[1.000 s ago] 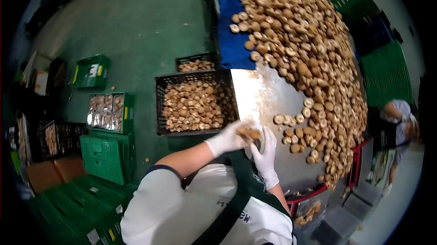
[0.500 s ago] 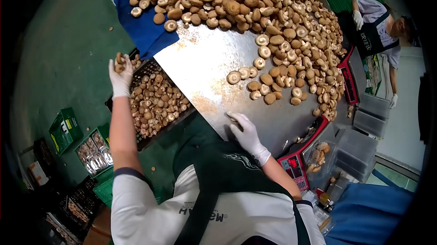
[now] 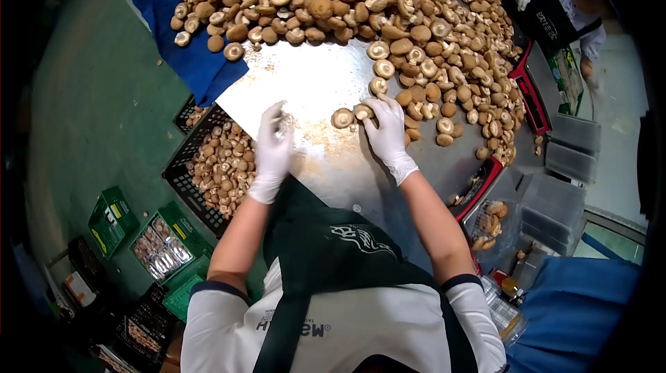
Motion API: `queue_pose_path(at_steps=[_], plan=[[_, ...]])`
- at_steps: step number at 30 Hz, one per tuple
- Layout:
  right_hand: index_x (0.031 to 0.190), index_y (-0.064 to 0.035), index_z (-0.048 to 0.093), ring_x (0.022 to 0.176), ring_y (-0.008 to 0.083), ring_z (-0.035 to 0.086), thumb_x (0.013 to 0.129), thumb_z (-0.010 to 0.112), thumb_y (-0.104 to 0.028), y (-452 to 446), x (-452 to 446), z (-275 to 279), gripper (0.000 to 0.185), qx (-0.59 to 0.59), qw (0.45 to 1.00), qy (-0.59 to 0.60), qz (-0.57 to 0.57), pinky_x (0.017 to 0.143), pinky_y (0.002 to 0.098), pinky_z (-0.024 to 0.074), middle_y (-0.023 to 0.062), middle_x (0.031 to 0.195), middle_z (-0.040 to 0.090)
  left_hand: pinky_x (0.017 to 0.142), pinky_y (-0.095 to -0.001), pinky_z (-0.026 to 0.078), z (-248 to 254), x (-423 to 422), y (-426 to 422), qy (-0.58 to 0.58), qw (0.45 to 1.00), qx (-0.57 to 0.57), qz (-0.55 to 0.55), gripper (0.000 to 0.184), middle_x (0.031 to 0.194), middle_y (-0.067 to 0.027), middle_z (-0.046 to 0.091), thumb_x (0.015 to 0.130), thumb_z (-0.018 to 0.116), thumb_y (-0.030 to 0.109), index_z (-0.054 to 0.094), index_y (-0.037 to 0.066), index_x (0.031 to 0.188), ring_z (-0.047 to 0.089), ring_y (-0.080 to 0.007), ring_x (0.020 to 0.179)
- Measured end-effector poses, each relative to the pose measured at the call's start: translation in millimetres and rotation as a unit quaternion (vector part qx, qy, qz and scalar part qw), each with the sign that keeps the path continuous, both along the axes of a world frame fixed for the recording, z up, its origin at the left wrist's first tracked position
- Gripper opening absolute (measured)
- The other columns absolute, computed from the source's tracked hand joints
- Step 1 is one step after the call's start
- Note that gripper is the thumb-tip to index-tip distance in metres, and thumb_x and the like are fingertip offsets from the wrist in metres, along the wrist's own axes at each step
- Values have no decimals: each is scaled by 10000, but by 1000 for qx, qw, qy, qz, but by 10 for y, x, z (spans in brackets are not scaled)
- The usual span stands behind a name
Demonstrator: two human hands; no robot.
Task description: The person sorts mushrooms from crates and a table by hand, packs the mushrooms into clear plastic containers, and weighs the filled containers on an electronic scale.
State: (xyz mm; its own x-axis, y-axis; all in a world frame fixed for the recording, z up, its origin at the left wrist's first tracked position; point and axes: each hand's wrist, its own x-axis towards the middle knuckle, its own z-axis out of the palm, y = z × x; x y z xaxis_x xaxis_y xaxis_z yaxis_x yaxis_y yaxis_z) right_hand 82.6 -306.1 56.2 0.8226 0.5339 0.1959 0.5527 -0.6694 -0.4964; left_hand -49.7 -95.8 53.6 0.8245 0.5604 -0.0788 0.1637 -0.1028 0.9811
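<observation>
My left hand, in a white glove, is over the metal table near its left edge, fingers apart and holding nothing. My right hand, also gloved, has its fingertips on a mushroom lying on the table. Another mushroom sits just left of that one, stem side up. A large heap of mushrooms covers the far and right parts of the table.
A black crate of mushrooms stands left of the table, below a blue cloth. Red scales and clear plastic trays are at the right. A co-worker stands at the far right. Green crates are lower left.
My left hand has come from beyond the black crate to over the table, and the mushrooms it held are gone. My right hand has moved forward to the small mushroom group.
</observation>
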Motion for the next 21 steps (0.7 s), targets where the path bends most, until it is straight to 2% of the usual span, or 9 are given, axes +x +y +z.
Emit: queue_pose_path(at_steps=[1, 3, 6, 8, 9, 10, 12, 18, 21], plan=[[1146, -99, 652, 1189, 327, 516, 783, 690, -69, -85, -52, 0, 366, 26, 999, -1, -18, 1041, 446, 372, 120, 1145, 641, 1052, -383, 413, -190, 121, -208, -56, 997, 23, -50, 532, 1279, -181, 538, 864, 681, 107, 482, -8, 1343, 515, -280, 1212], [1147, -90, 650, 1175, 332, 523, 767, 701, -56, -219, -156, 74, 385, 79, 994, 34, -70, 1020, 438, 393, 135, 1139, 637, 1051, -423, 393, -150, 383, -504, -25, 967, 204, -153, 653, 1302, -216, 512, 779, 759, 196, 487, 17, 1345, 490, -378, 1218], [1190, -68, 627, 1141, 313, 550, 787, 705, -62, -470, -302, 95, 410, 155, 972, 115, -132, 992, 392, 425, 145, 1147, 632, 973, -396, 456, -367, 606, -707, -2, 949, 290, -123, 505, 1205, -185, 577, 772, 743, 119, 560, 50, 1238, 574, -325, 1096], [1215, -62, 616, 1125, 289, 563, 806, 702, -72, -675, -373, -41, 417, 225, 939, 174, -193, 991, 367, 426, 133, 1153, 631, 888, -337, 509, -360, 707, -675, 17, 986, 124, -111, 374, 1174, -157, 613, 826, 704, 49, 579, 33, 1178, 627, -261, 999], [1246, -66, 603, 1090, 231, 578, 829, 703, -95, -806, -386, -118, 430, 242, 932, 165, -212, 978, 335, 433, 102, 1175, 630, 835, -291, 527, -379, 730, -663, 33, 992, -47, -116, 328, 1088, -114, 647, 883, 668, 48, 570, 11, 1194, 645, -199, 895], [1317, -45, 557, 1085, 158, 581, 889, 653, -65, -878, -400, -50, 439, 286, 907, 194, -238, 958, 279, 451, 66, 1206, 610, 834, -279, 528, -293, 749, -621, 40, 974, -188, -122, 306, 1036, -103, 658, 933, 631, 94, 561, -3, 1215, 638, -173, 875], [1377, -37, 503, 1092, 157, 582, 924, 617, -68, -1089, -421, -50, 468, 389, 835, 254, -296, 959, 266, 456, 57, 1247, 587, 697, -245, 516, -101, 705, -566, 51, 905, -407, -113, 314, 979, -94, 644, 948, 627, 166, 556, 10, 1210, 619, -131, 815], [1435, -31, 422, 1054, 144, 592, 1010, 531, -154, -1527, -537, -41, 455, 524, 721, 304, -336, 868, 267, 489, 61, 1279, 568, 666, -233, 504, -86, 465, -685, 84, 827, -542, -122, 305, 945, -91, 656, 981, 580, 194, 540, 18, 1227, 625, -134, 747], [1409, -23, 442, 1005, 157, 603, 1006, 505, -140, -1702, -691, -108, 424, 602, 643, 346, -323, 827, 270, 479, 64, 1217, 587, 660, -226, 490, -186, 328, -785, 118, 917, -350, -149, 288, 900, -56, 650, 979, 587, 191, 572, -5, 1190, 601, -113, 730]])
